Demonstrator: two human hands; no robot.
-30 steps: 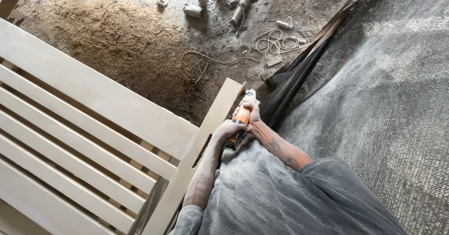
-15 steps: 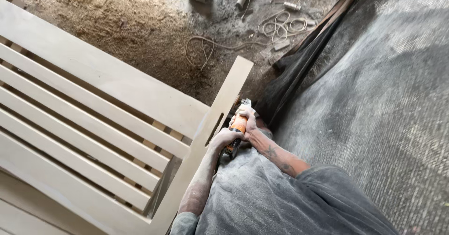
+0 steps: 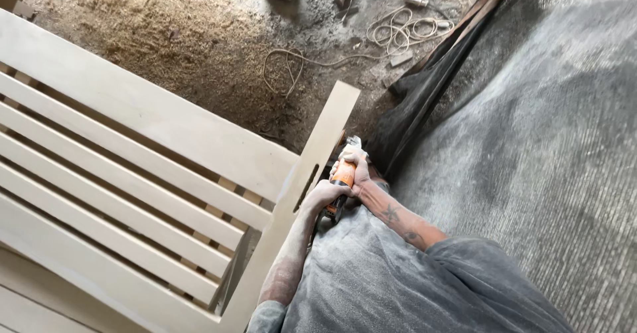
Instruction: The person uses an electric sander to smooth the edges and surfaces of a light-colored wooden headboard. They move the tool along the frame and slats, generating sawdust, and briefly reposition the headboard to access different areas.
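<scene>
Orange plastic shows between my two hands: the body of a small power sander (image 3: 344,174), gripped against the outer edge of the pale wooden upright (image 3: 312,167) of a slatted frame (image 3: 133,167). The tool's long axis runs roughly along that upright, nose pointing away from me toward the upright's far end, tail back toward my lap. My right hand (image 3: 355,164) is the farther one, fingers curled tight over the front of the tool near its head. My left hand (image 3: 323,192) sits just behind it, wrapped shut round the rear of the body, knuckles touching or nearly touching the wood. I cannot tell how the working face meets the edge; both hands hide it. Beyond lie a dusty floor (image 3: 199,34) and a loose coil of cord (image 3: 398,31).
</scene>
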